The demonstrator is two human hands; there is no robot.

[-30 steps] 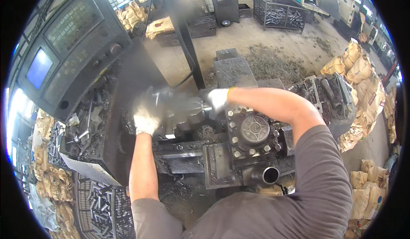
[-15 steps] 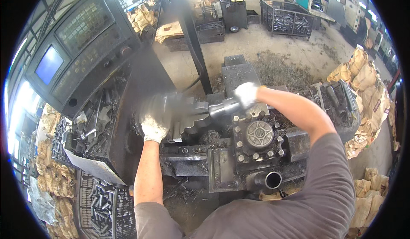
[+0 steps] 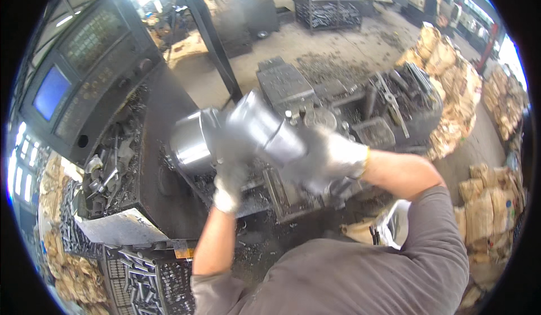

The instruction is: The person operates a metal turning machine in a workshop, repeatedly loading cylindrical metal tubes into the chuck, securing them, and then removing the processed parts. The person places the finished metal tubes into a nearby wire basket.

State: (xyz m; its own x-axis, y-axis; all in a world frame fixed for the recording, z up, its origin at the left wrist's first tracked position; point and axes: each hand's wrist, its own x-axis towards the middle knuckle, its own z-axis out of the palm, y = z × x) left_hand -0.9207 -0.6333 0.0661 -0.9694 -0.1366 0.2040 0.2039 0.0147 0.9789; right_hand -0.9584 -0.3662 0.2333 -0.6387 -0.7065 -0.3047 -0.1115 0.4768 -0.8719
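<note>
My right hand (image 3: 332,160), in a dirty white glove, is closed around the lower right end of a shiny stepped metal shaft (image 3: 262,126). The shaft slants up to the left, in front of the lathe chuck (image 3: 190,141), and is smeared by motion. My gloved left hand (image 3: 228,182) is raised at the shaft's lower left side, beside the chuck. Its fingers are dark and blurred, so their grip on the shaft does not show. Behind the shaft sits the lathe's bolted tool post (image 3: 318,118), partly covered by my right hand.
A control panel with a lit screen (image 3: 52,92) stands at the left. Below it, a crate (image 3: 163,281) holds metal pieces. Metal tools lie on the machine bed (image 3: 389,103) at the right. Brown sacks (image 3: 451,89) are piled beyond it, and a white bucket (image 3: 394,225) stands near my right elbow.
The shaft has swung from nearly level beside the chuck to a steep slant nearer me. My right hand came down toward me with it; my left hand left the chuck's side. The view shifted right.
</note>
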